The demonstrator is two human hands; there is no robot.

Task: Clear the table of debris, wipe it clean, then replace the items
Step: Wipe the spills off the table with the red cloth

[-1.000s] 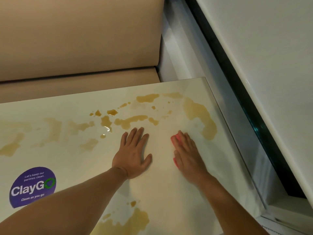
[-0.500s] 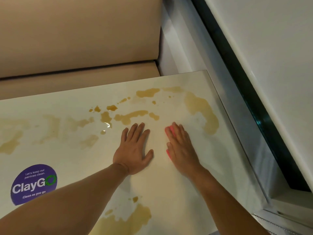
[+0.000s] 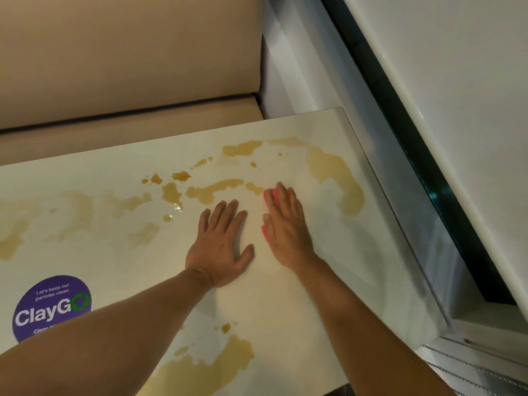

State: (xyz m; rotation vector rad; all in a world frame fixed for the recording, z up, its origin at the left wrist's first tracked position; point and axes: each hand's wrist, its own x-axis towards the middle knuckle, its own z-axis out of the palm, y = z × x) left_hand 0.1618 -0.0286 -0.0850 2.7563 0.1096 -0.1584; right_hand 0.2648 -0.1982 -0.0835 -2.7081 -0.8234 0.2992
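Slid a bit up and left since before, right hand (image 3: 285, 224) flat on the pink cloth (image 3: 270, 194), fingers straight, pressing it on the counter (image 3: 328, 281), brown spill (image 3: 217, 190) just left, left hand (image 3: 221, 247) flat, holding nothing.

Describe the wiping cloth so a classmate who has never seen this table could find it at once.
Start at the pale, brown-stained tabletop. Near its right side, the right hand presses flat on the pink cloth. Only slivers of it peek out beside the fingers, the sole pink thing there.
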